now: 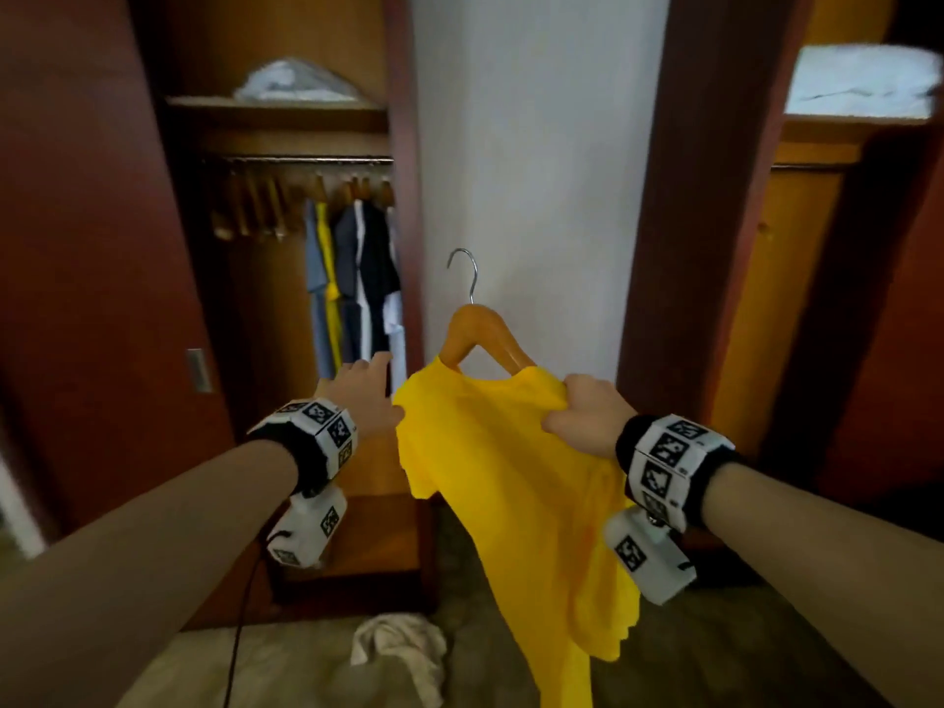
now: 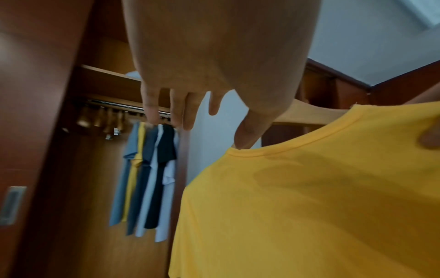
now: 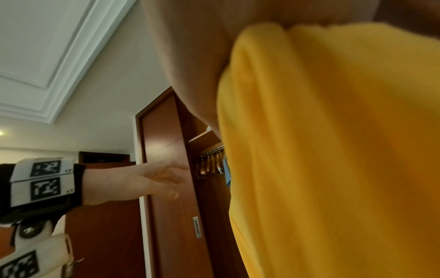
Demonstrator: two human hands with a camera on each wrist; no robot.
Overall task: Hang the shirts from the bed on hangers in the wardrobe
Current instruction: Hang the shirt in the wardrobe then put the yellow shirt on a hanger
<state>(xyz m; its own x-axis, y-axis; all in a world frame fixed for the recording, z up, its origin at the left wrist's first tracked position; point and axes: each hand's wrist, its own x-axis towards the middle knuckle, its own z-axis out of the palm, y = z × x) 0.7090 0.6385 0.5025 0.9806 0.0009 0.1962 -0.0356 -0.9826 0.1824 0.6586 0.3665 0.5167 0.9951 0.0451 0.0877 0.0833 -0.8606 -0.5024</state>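
Note:
A yellow shirt [image 1: 511, 482] hangs on a wooden hanger [image 1: 480, 332] with a metal hook, held up in front of the white wall. My right hand [image 1: 582, 411] grips the shirt's right shoulder, with the hanger arm under the cloth; in the right wrist view the yellow shirt [image 3: 333, 150] fills the frame. My left hand [image 1: 365, 396] is open, fingers straight, just left of the shirt's left shoulder; its thumb [image 2: 247, 135] touches the collar of the yellow shirt [image 2: 309, 206]. The open wardrobe's rail [image 1: 306, 159] carries several hung shirts [image 1: 352, 278] and empty wooden hangers [image 1: 250, 206].
Brown wardrobe doors [image 1: 92, 247] flank the opening on the left. Folded white linen [image 1: 296, 81] lies on the shelf above the rail. A second open compartment [image 1: 817, 247] stands at right. A crumpled white cloth [image 1: 398, 651] lies on the bed edge below.

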